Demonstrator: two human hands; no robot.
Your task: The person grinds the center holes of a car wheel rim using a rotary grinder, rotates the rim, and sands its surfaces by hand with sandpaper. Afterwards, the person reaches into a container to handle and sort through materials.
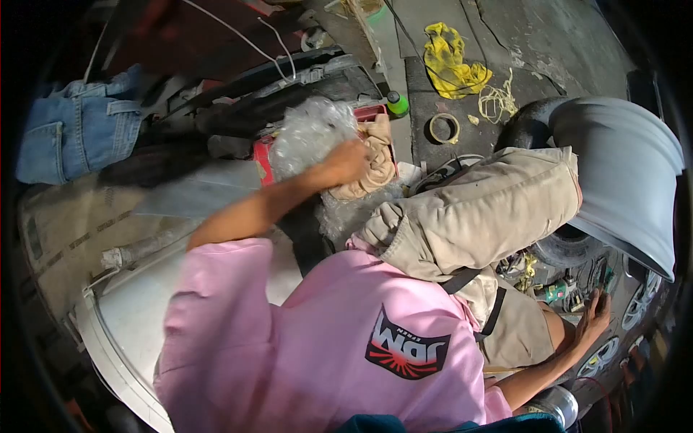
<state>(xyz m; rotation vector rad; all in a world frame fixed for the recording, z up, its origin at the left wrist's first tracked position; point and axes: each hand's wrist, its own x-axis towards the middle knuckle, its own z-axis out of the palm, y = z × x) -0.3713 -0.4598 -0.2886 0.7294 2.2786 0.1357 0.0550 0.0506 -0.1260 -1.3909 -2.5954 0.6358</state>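
My left hand (346, 163) reaches forward over a red box (263, 160), its fingers curled against a bunched beige cloth (379, 155). What lies inside those fingers is hidden. Clear crumpled plastic (310, 130) bulges up beside that wrist, and more of it lies below the cloth. Down at the right, beside my thigh, my right hand (593, 321) has its fingers closed around a dark, thin object (601, 274) that I cannot make out. A green power tool (556, 292) lies close to that hand.
A grey wheel rim (613, 166) stands beyond my bent knee, with a tyre (570, 249) under it. On the floor are a tape roll (442, 129), a yellow cloth (451, 65), loose string (498, 101) and a green-capped bottle (397, 105). Jeans (79, 133) hang at left.
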